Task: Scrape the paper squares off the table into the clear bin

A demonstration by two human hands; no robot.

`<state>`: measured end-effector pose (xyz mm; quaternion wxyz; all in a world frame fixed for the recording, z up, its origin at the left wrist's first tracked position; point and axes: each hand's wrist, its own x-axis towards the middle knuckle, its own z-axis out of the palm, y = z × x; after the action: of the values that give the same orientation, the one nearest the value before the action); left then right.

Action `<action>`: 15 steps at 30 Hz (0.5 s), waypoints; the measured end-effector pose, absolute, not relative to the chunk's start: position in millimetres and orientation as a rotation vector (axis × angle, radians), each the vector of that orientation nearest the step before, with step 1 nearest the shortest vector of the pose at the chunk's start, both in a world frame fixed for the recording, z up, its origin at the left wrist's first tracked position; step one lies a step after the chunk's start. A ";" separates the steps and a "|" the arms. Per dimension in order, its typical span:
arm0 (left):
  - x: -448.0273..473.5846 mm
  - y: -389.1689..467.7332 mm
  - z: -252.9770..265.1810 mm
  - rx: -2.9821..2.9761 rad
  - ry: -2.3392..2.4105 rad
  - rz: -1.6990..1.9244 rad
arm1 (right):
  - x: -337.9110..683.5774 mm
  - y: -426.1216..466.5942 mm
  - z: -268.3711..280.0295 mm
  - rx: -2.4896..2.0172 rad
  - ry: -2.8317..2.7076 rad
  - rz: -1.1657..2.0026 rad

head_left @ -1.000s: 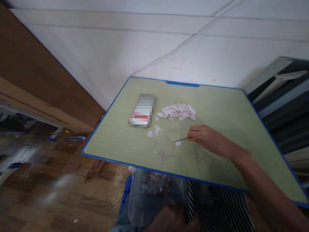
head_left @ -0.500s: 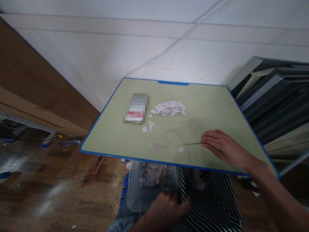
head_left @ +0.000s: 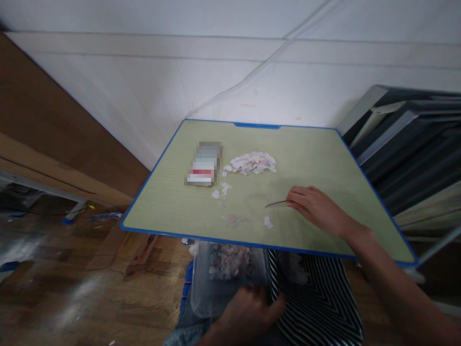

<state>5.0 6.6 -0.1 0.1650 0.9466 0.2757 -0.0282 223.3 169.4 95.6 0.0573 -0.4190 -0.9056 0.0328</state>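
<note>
My right hand (head_left: 317,210) is closed on slim dark tweezers (head_left: 276,203), their curved tips pointing left just above the board. Below the tips a small white paper scrap (head_left: 268,222) lies by itself. A faint pinkish scrap (head_left: 233,219) is left of it. Farther back sits a heap of pale paper scraps (head_left: 253,163), with several loose bits (head_left: 225,188) in front. In my lap, a clear plastic tub (head_left: 201,293) holds crumpled pinkish-white bits (head_left: 230,262). My left hand (head_left: 248,310) is at the tub's near right side, fingers curled and blurred; what they grip is hidden.
The green board (head_left: 317,154) has a blue rim and stands against the white wall (head_left: 144,91). A pixelated phone-like object (head_left: 204,163) lies on its left part. Dark panels (head_left: 414,144) lean at the right. Striped cloth (head_left: 320,298) covers part of my lap.
My right hand has moved left and slightly away from me with the tweezers. The single white scrap has turned and shifted slightly. My left hand stays by the tub.
</note>
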 end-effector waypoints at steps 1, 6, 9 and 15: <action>4.9 6.7 0.2 2.696 0.779 -0.084 | 220.9 169.7 95.1 -1.255 -2.740 0.116; 4.9 6.4 1.8 2.676 0.791 -0.079 | 212.7 162.0 90.0 -1.068 -2.819 0.099; 4.7 6.1 1.9 2.677 0.784 -0.064 | 218.7 153.7 88.7 -0.948 -2.880 0.008; 4.4 7.1 3.2 2.676 0.785 -0.087 | 251.6 132.1 101.6 -0.910 -2.907 0.088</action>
<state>4.4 7.1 3.2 0.1748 0.9444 0.2770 -0.0306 251.6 132.1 101.6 0.0472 -0.2982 -0.9529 0.0289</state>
